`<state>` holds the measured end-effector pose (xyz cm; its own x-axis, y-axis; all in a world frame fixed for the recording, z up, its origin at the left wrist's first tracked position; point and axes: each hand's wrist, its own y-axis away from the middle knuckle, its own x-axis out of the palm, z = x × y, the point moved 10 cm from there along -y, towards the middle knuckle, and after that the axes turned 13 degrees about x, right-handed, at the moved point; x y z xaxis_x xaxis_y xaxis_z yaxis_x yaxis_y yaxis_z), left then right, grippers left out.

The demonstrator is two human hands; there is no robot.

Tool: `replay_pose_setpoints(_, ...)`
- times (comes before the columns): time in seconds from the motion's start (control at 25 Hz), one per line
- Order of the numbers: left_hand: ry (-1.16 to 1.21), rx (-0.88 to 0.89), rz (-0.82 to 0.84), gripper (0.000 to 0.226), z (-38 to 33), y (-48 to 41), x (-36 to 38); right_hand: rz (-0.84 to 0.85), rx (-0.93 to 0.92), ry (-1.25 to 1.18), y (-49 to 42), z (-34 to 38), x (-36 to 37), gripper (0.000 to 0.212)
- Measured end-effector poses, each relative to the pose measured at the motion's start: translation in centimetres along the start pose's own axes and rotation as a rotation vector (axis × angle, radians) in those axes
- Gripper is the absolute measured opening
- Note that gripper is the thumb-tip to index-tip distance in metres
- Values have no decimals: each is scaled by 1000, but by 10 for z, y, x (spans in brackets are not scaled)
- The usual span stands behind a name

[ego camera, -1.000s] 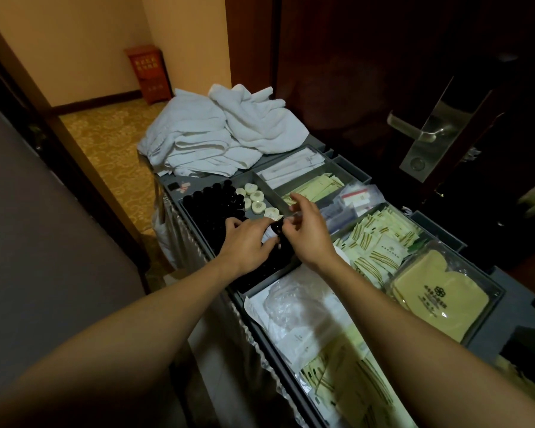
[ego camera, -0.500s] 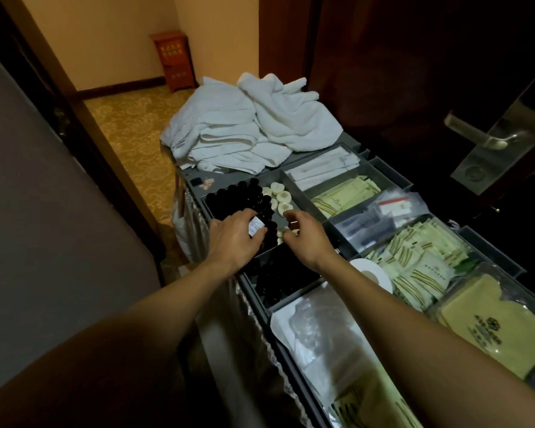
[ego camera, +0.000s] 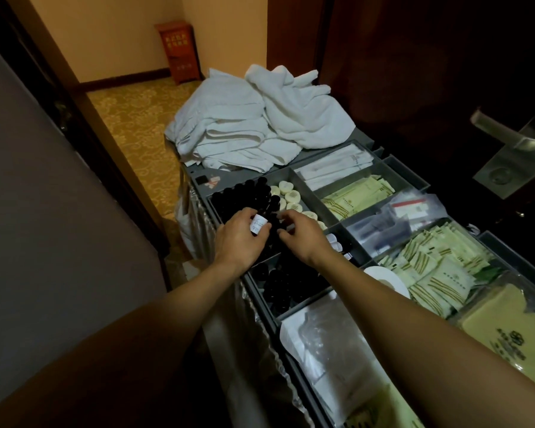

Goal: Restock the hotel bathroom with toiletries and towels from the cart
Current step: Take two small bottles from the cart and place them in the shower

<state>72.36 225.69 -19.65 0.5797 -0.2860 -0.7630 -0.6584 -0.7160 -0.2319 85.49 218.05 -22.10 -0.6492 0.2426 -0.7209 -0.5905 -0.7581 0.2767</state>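
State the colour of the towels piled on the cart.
White towels, seen best in the head view.

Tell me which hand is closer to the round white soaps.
Right. The right hand hovers beside the soaps; the left hand, holding a labelled bottle, is farther left over the dark bottles.

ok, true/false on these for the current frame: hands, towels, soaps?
1. The left hand holds a small white-labelled bottle. True.
2. The towels lie on the floor. False: they are piled on the far end of the cart.
3. The round soaps lie beside the dark bottles. True.
4. The right hand grips the door handle. False: it reaches among the dark bottles.
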Motion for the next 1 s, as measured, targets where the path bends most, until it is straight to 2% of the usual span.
replay_pose_setpoints(0.2, 34, -47, 0, 30, 5, 0, 6, 1, 8, -23, -10, 6, 5, 20)
replay_pose_setpoints(0.36, 44, -47, -2, 30, 2, 2, 3, -82, -43, 2, 2, 12, -6, 28)
replay_pose_setpoints(0.56, 108, -65, -4, 32, -9, 0, 10, -202, -7, -91, 20, -3, -49, 28)
replay_pose_setpoints(0.64, 154, -56, -11, 32, -32, -4, 16, -251, -15, -109, 31, -11, -72, 26)
replay_pose_setpoints(0.8, 288, 98, -16, 28, -108, -3, 27, -371, 4, -149, 63, -38, -125, 26)
replay_pose_setpoints(0.92, 470, 152, 73, 15, -164, 6, 47, -439, 22, -189, 92, -64, -165, 26)
replay_pose_setpoints(1.0, 575, 177, 129, 21, -198, 16, 65, -467, 42, -209, 115, -84, -187, 27)
